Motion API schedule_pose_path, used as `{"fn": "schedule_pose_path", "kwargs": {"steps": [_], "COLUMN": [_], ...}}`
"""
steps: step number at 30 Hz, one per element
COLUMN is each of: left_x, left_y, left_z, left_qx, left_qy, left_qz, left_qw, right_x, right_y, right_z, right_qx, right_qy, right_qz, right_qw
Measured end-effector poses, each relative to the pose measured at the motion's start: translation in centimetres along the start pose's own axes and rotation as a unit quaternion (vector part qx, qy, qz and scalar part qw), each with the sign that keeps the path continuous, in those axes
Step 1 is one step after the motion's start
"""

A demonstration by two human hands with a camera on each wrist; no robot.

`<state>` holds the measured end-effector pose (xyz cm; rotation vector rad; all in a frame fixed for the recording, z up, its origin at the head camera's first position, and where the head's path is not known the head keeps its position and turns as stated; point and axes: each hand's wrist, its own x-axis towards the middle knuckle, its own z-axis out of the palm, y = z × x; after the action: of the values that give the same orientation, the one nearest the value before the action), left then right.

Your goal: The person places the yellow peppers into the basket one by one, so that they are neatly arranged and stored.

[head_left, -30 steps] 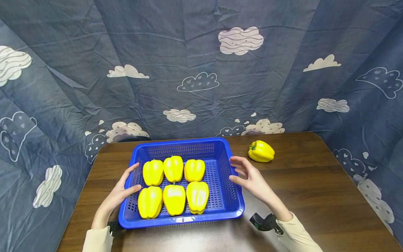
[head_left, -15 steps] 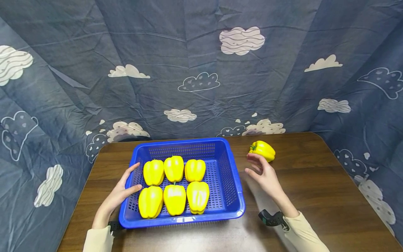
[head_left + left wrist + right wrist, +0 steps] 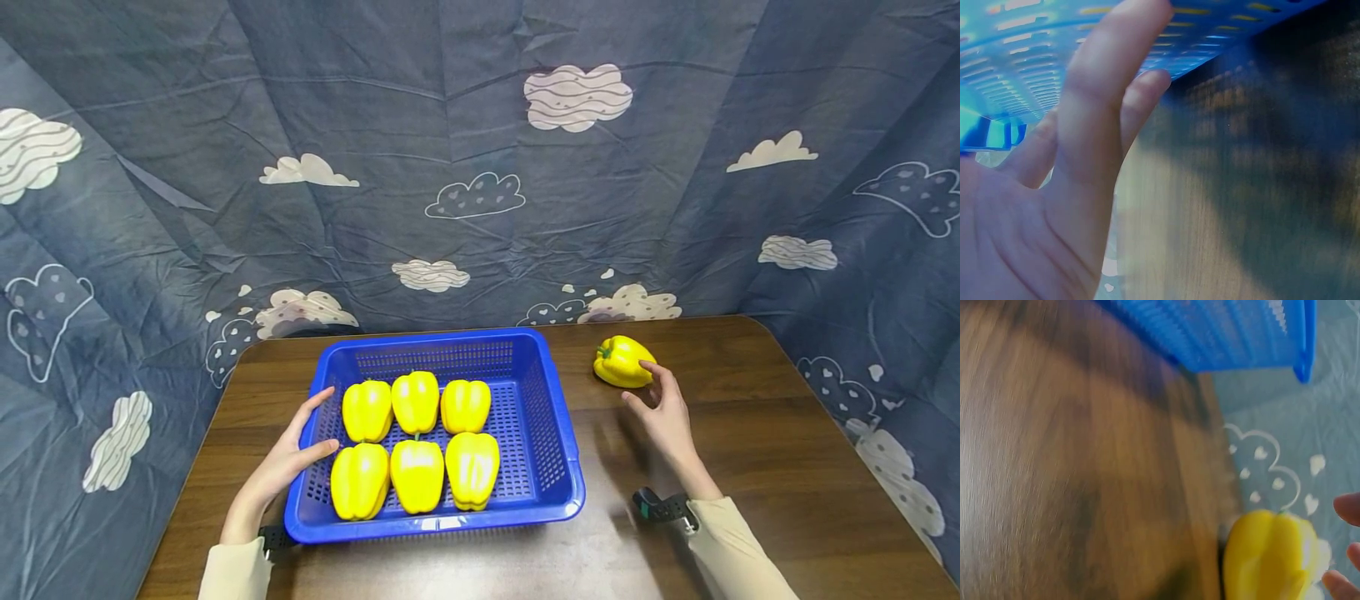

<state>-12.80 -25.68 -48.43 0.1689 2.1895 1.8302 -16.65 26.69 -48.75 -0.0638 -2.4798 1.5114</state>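
Note:
A blue plastic basket (image 3: 450, 523) stands on the table and holds several yellow bell peppers in two rows. My left hand (image 3: 281, 458) grips its left rim, with the thumb and a finger over the edge. From the left wrist view, other fingers (image 3: 1094, 94) lie against the basket's slotted outer wall (image 3: 1029, 65). One more yellow bell pepper (image 3: 622, 362) lies on its side to the right, its green stem facing left. My right hand (image 3: 667, 421) is at its near right side, thumb and fingers spread apart. In the right wrist view, fingertips (image 3: 1341, 584) show beside this pepper (image 3: 1266, 556).
The brown wooden table (image 3: 780, 467) extends to the right of the basket. A dark blue curtain (image 3: 480, 250) with white clouds hangs along the table's back edge and both sides. Each wrist wears a black strap.
My right hand has left the basket's right rim and moved rightward to the lone bell pepper. My left hand and the basket have stayed put.

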Motion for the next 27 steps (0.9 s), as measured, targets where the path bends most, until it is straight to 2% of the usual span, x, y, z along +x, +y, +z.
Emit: {"fn": "schedule_pose_path", "kwargs": {"steps": [6,17,25,27], "left_x": [0.0,0.0,0.0,0.0], "left_y": [-0.1,-0.1,0.0,0.0], "left_z": [0.0,-0.1,0.0,0.0], "left_qx": [0.001,0.001,0.006,0.007], "left_qy": [-0.001,-0.003,-0.004,-0.003], "left_qz": [0.003,0.009,0.011,0.010], "left_qw": [1.0000,1.0000,0.9999,0.9999], "right_x": [-0.1,0.4,-0.6,-0.6], "right_y": [0.6,1.6,0.9,0.8], "right_z": [-0.3,-0.2,0.5,0.6], "right_qx": [-0.019,-0.046,-0.021,-0.016], "right_qy": [-0.003,-0.018,-0.063,-0.063], "right_qz": [0.015,0.009,-0.018,-0.023], "right_qw": [1.000,0.999,0.998,0.998]}}
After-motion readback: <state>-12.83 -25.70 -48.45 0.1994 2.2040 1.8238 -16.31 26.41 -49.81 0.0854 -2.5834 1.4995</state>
